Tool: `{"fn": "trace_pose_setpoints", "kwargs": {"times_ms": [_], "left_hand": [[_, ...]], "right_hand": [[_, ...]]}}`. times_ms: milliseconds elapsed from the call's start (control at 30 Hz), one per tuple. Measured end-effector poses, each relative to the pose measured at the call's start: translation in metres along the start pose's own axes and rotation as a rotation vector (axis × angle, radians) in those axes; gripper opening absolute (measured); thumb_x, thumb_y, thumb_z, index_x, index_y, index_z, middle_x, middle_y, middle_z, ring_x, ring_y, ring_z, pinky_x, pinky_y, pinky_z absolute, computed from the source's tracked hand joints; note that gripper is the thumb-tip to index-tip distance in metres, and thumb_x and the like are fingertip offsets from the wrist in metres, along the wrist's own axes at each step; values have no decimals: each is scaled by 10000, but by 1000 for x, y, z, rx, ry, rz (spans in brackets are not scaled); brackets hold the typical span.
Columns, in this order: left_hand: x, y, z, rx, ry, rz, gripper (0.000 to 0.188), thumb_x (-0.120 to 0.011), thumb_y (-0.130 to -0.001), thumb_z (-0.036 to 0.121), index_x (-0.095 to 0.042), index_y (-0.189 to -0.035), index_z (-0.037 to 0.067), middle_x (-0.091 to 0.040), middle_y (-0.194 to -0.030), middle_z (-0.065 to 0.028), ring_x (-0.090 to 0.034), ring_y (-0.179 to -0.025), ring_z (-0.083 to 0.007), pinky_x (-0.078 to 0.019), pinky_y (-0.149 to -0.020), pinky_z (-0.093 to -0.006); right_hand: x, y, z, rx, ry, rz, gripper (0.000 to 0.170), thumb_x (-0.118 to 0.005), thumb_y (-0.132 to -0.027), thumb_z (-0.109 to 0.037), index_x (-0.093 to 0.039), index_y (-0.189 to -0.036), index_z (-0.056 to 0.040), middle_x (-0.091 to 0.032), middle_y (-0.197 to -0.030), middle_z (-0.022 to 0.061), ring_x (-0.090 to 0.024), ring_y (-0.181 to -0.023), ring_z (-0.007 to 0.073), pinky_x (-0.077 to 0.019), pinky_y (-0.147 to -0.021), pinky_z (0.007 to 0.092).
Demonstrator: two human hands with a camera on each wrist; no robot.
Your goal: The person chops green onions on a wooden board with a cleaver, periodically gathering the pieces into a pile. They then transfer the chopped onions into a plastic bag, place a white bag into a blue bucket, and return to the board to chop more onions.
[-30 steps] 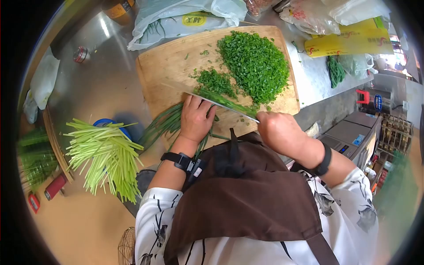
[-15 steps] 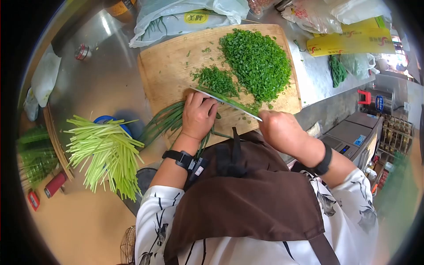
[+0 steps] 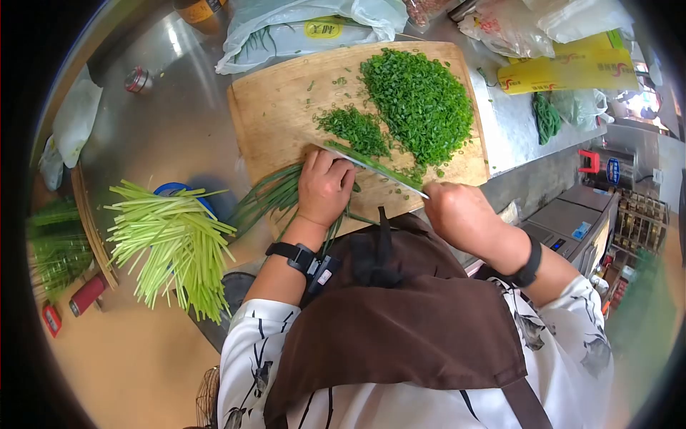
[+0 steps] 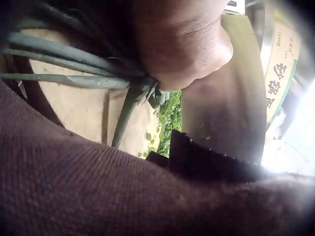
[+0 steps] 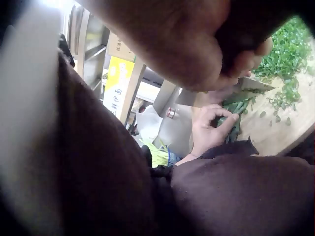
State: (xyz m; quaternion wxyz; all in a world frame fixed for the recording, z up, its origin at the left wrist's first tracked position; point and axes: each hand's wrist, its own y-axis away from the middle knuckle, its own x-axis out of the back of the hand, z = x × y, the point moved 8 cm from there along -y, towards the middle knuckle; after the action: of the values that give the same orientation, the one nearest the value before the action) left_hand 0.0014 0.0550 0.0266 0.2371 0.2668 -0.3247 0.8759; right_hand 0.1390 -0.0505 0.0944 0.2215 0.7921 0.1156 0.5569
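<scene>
In the head view my left hand [image 3: 324,189] holds a bunch of long green onions [image 3: 275,191] down on the wooden cutting board [image 3: 266,107], fingers curled over them. The right hand [image 3: 464,214] grips a broad kitchen knife, its handle hidden in the fist. In the left wrist view the wide knife blade [image 4: 221,110] stands right beside the left knuckles. Cut green pieces lie along the blade's far side. Beyond it are a small heap of chopped green onion [image 3: 354,130] and a much larger heap [image 3: 421,107].
Left of the board, pale green stalks [image 3: 168,250] spread over a blue-rimmed container [image 3: 171,189]. A small red-lidded jar [image 3: 137,79] stands on the metal counter [image 3: 179,121]. Behind the board lie a plastic bag [image 3: 286,43] and yellow packaging [image 3: 572,71].
The knife, blurred and reaching farther left a second ago, now lies more steeply beside the left fingers. Both hands keep their grips; the scene has shifted slightly rightward in view.
</scene>
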Motion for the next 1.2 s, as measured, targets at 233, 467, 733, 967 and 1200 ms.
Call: {"fn": "trace_pose_setpoints", "kwargs": {"times_ms": [233, 467, 733, 967, 1200], "left_hand": [[-2, 7, -4, 83, 60, -74, 151, -732, -676, 38, -660, -807, 52, -581, -955, -95, -555, -898, -304, -485, -769, -396], [3, 3, 1, 6, 15, -26, 185, -737, -672, 31, -672, -845, 43, -581, -951, -104, -552, -900, -312, -482, -793, -404], [1, 14, -2, 54, 38, -26, 186, -740, -672, 18, -613, -802, 56, -579, -915, -92, -553, -872, -307, -484, -756, -395], [4, 6, 0, 23, 15, -17, 189, -748, -663, 12, -608, -782, 54, -571, -903, -91, -545, -847, -305, -479, -744, -395], [3, 12, -1, 51, 42, -28, 174, -757, -671, 20, -627, -785, 40, -573, -912, -101, -554, -848, -312, -484, -736, -397]], "right_hand": [[-17, -48, -15, 104, -104, 198, 106, -558, -839, -120, -569, -829, -16, -636, -747, 201, -632, -690, 392, -511, -639, 478], [11, 10, -8, 47, -34, 54, 116, -574, -843, -116, -556, -833, -2, -615, -717, 211, -619, -684, 414, -503, -620, 490], [-15, -48, -11, 113, -146, 223, 126, -560, -844, -142, -580, -819, -20, -637, -731, 195, -631, -682, 402, -517, -615, 476], [5, 6, -6, 31, -6, 21, 117, -551, -836, -119, -573, -814, -7, -639, -718, 192, -638, -675, 388, -516, -630, 474], [-22, -49, -15, 81, -112, 186, 127, -553, -843, -134, -584, -799, -19, -634, -716, 200, -632, -678, 393, -513, -630, 475]]}}
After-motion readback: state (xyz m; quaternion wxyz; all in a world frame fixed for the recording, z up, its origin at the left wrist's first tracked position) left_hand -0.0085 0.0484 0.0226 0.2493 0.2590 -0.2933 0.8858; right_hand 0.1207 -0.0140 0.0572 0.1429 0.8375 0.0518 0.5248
